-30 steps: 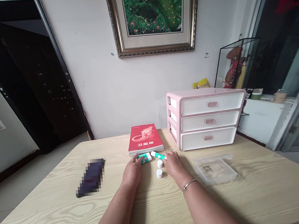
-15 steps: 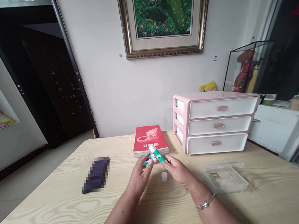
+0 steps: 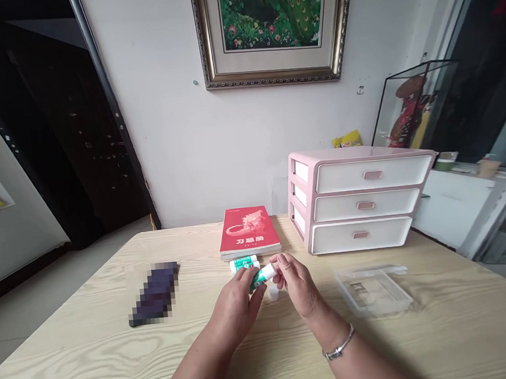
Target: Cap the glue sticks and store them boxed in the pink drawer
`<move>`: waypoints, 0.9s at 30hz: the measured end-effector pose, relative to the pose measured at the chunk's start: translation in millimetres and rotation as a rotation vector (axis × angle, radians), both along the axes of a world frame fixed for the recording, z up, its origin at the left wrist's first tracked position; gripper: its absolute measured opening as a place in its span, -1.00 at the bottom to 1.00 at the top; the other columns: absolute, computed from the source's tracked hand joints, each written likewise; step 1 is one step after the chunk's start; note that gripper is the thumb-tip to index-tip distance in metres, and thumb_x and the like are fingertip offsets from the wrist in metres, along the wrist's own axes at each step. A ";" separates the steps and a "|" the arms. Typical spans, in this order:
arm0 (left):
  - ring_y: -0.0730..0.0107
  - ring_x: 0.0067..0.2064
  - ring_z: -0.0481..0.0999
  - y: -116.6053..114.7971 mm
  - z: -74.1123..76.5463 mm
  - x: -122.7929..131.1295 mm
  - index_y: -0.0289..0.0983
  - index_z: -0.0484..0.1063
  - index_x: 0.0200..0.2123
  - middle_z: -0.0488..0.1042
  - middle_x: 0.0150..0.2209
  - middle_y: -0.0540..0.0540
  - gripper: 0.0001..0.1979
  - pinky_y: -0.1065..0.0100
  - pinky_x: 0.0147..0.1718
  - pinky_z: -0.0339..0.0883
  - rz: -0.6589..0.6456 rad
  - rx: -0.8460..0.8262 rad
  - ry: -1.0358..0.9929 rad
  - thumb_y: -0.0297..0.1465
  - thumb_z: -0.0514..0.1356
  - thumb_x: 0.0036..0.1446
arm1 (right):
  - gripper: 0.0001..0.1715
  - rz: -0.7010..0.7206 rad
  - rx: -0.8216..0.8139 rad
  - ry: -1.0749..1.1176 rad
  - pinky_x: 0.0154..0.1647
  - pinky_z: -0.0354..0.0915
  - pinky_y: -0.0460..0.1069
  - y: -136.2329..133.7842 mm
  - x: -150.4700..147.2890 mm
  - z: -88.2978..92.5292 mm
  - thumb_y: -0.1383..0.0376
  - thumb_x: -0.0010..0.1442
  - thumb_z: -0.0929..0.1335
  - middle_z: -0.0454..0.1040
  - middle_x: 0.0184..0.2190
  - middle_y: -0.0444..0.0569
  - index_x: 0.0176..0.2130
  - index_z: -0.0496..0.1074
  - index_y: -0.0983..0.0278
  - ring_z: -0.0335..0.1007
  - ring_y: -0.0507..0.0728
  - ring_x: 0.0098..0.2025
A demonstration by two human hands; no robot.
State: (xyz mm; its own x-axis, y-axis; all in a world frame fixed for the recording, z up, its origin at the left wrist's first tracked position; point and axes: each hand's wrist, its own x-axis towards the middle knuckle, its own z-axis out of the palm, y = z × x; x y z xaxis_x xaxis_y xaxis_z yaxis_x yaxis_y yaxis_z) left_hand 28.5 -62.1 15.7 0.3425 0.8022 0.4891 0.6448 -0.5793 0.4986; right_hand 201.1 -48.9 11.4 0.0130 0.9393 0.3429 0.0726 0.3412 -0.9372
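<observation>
Bracelet (image 3: 335, 354) on R wrist is nearest. L hand (image 3: 235, 302) has grn/wht tube (image 3: 260, 277) gripped btwn thumb & fingers, tilted, wht end up twd R hand (image 3: 299, 285). R fingers bunched at that wht end; can't tell if they're pinching it. Wht cap (image 3: 274, 294) on table (image 3: 96, 365) just below, btwn hands. Clear plastic box (image 3: 363, 307) to R, apart from hands. Spare grn/wht tubes (image 3: 243, 262) lie just in front of red book (image 3: 247, 231). Pink/wht drawer unit (image 3: 362, 189) behind box; framed pic (image 3: 273, 77) on wall (image 3: 165, 132).
</observation>
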 end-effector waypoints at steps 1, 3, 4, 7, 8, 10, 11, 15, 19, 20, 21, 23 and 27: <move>0.20 -0.16 0.52 -1.5 0.5 1.0 -0.19 0.30 0.05 0.47 -0.08 -0.17 -0.72 0.26 -0.25 0.37 0.003 0.022 0.066 -0.30 0.04 0.31 | -0.44 -0.011 0.008 -0.041 -0.45 0.21 -0.07 -0.2 0.2 -0.6 -0.09 0.32 0.15 0.37 -0.53 -0.12 -0.22 0.44 0.27 0.28 0.06 -0.48; 0.19 -0.16 0.52 -4.7 1.8 4.0 -0.18 0.30 0.05 0.47 -0.07 -0.17 -0.72 0.27 -0.26 0.37 0.025 0.049 0.173 -0.33 0.03 0.31 | -0.46 -0.041 0.039 -0.179 -0.43 0.20 -0.07 -1.1 -0.6 -1.1 -0.08 0.33 0.14 0.39 -0.52 -0.11 -0.27 0.43 0.25 0.29 0.06 -0.46; 0.19 -0.16 0.53 -6.2 2.3 5.5 -0.18 0.30 0.04 0.48 -0.08 -0.16 -0.74 0.27 -0.26 0.37 0.037 0.058 0.214 -0.33 0.03 0.31 | -0.47 -0.062 0.057 -0.253 -0.41 0.19 -0.07 -1.5 -1.4 -1.2 -0.06 0.34 0.14 0.41 -0.51 -0.11 -0.30 0.42 0.25 0.29 0.07 -0.45; 0.18 -0.17 0.54 -9.3 2.8 9.3 -0.17 0.33 -0.01 0.50 -0.11 -0.15 -0.77 0.28 -0.24 0.37 0.054 0.072 0.288 -0.32 0.03 0.32 | -0.50 -0.112 0.075 -0.368 -0.40 0.17 -0.07 -1.1 -3.2 -1.7 -0.03 0.35 0.14 0.42 -0.51 -0.11 -0.37 0.39 0.23 0.29 0.07 -0.45; 0.18 -0.17 0.55 -10.0 2.6 10.0 -0.17 0.34 -0.02 0.51 -0.12 -0.15 -0.78 0.28 -0.24 0.36 0.055 0.069 0.298 -0.31 0.03 0.32 | -0.51 -0.114 0.068 -0.369 -0.42 0.15 -0.07 -0.4 -3.3 -2.0 -0.02 0.34 0.15 0.42 -0.53 -0.11 -0.38 0.38 0.23 0.28 0.06 -0.47; 0.16 -0.17 0.55 -11.3 2.2 10.9 -0.16 0.35 -0.03 0.53 -0.15 -0.14 -0.77 0.29 -0.24 0.35 0.044 0.049 0.306 -0.27 0.03 0.32 | -0.54 -0.104 0.056 -0.343 -0.43 0.14 -0.08 1.4 -3.0 -2.9 0.00 0.33 0.17 0.42 -0.53 -0.12 -0.37 0.39 0.23 0.27 0.06 -0.48; 0.15 -0.17 0.55 -12.1 2.1 11.1 -0.15 0.36 -0.03 0.53 -0.16 -0.14 -0.77 0.29 -0.24 0.33 0.034 0.035 0.302 -0.25 0.03 0.32 | -0.57 -0.100 0.050 -0.325 -0.44 0.15 -0.08 2.4 -2.8 -3.5 0.02 0.31 0.18 0.43 -0.52 -0.12 -0.37 0.40 0.23 0.28 0.06 -0.47; 0.19 -0.27 0.53 -15.7 5.0 12.6 -0.17 0.39 -0.13 0.54 -0.27 -0.12 -0.73 0.33 -0.33 0.24 -0.044 -0.066 0.198 -0.18 -0.01 0.33 | -0.74 -0.098 -0.018 -0.224 -0.51 0.11 -0.10 4.6 -5.2 -6.5 0.21 0.21 0.21 0.33 -0.61 -0.19 -0.34 0.44 0.23 0.22 0.04 -0.54; 0.41 -0.45 0.34 -17.4 11.5 12.5 -0.24 0.37 -0.35 0.41 -0.46 -0.01 -0.62 0.41 -0.45 0.12 -0.180 -0.272 -0.051 -0.08 0.00 0.30 | -0.74 -0.092 -0.051 -0.152 -0.58 0.04 -0.11 2.9 -9.8 -5.0 0.31 0.08 0.20 0.18 -0.70 -0.25 -0.35 0.45 0.24 0.09 0.01 -0.62; 0.46 -0.49 0.28 -17.5 12.9 11.4 -0.25 0.36 -0.37 0.35 -0.50 0.02 -0.59 0.43 -0.49 0.10 -0.219 -0.356 -0.117 -0.06 0.00 0.29 | -0.74 -0.083 -0.044 -0.146 -0.59 0.03 -0.10 2.8 -8.6 -2.9 0.32 0.06 0.19 0.18 -0.70 -0.25 -0.36 0.45 0.24 0.08 0.01 -0.62; 0.49 -0.53 0.22 -17.5 14.1 9.5 -0.26 0.35 -0.37 0.29 -0.53 0.06 -0.57 0.44 -0.53 0.08 -0.258 -0.465 -0.182 -0.02 0.00 0.28 | -0.74 -0.080 -0.037 -0.134 -0.59 0.02 -0.10 3.2 -5.5 -0.3 0.31 0.05 0.19 0.18 -0.70 -0.25 -0.37 0.45 0.24 0.08 0.01 -0.63; 0.54 -0.61 0.08 -17.1 15.1 4.3 -0.27 0.35 -0.31 0.16 -0.58 0.12 -0.52 0.46 -0.62 0.03 -0.328 -0.708 -0.306 0.04 -0.03 0.26 | -0.74 -0.144 -0.030 -0.083 -0.60 0.00 -0.09 6.8 6.3 5.3 0.29 0.05 0.18 0.16 -0.70 -0.24 -0.39 0.43 0.24 0.07 0.02 -0.63; 0.50 -0.61 0.13 -10.1 9.8 -6.7 -0.26 0.37 -0.20 0.17 -0.57 0.11 -0.51 0.45 -0.63 0.12 -0.222 -0.717 -0.391 0.05 -0.05 0.26 | -0.71 -0.470 -0.026 -0.068 -0.53 0.08 -0.05 23.3 34.9 6.2 0.22 0.14 0.15 0.22 -0.67 -0.19 -0.35 0.40 0.23 0.16 0.08 -0.57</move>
